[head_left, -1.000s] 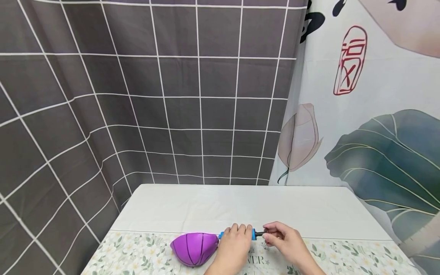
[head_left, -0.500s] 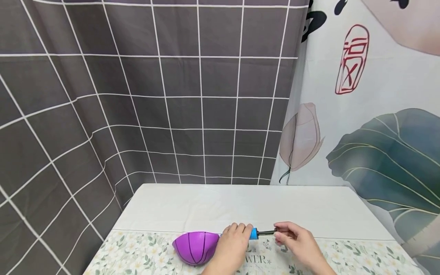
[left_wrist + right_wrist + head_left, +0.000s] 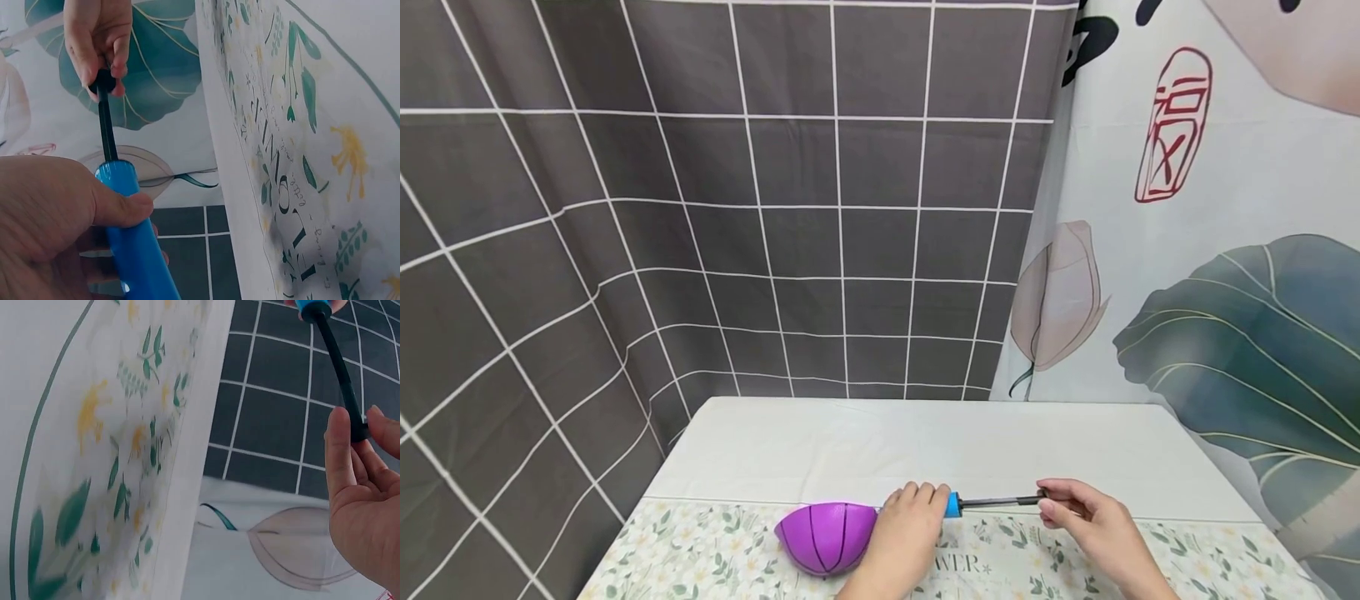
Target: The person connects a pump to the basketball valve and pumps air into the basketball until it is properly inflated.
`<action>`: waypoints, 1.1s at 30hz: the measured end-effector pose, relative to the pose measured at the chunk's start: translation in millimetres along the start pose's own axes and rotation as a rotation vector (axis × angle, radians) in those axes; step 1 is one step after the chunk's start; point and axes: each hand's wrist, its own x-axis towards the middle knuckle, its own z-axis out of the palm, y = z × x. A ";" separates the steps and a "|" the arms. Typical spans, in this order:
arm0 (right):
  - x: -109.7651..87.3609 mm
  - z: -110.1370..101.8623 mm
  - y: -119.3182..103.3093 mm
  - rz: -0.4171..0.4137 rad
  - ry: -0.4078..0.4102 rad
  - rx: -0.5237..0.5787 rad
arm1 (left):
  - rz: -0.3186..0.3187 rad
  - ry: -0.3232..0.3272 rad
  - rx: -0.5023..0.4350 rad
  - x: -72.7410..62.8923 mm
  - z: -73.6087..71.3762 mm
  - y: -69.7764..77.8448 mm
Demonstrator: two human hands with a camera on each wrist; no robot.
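Note:
A purple ball with black seam lines (image 3: 826, 540), sunken and half-collapsed, lies on the table in the head view. Just right of it, my left hand (image 3: 904, 533) wraps round the blue barrel of a hand pump (image 3: 140, 250). The join between pump and ball is hidden behind that hand. From the barrel's right end a black plunger rod (image 3: 1000, 502) extends far out. At its outer end my right hand (image 3: 1097, 525) pinches the small black handle (image 3: 359, 430) between thumb and fingers.
A white table with a flowered, lettered cloth (image 3: 700, 546) lies under the hands. Behind it hangs a dark grey curtain with white grid lines (image 3: 880, 242). A white sheet with painted leaves and a bud (image 3: 1075, 167) hangs at the right.
My right hand has moved steadily right, drawing the plunger rod well out of the barrel. The left hand and the purple ball stay nearly in place.

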 end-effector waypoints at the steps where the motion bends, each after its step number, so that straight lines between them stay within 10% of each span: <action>1: 0.4 2.9 -0.7 -0.005 0.003 0.004 | -0.002 -0.004 0.006 0.3 -0.5 0.3; 19: 8.5 71.5 -12.1 -0.218 -0.095 0.097 | 0.003 0.039 0.049 0.8 2.1 5.3; 33: 3.7 44.0 -9.0 -0.031 0.024 0.067 | -0.002 0.058 -0.005 -1.4 2.3 -0.2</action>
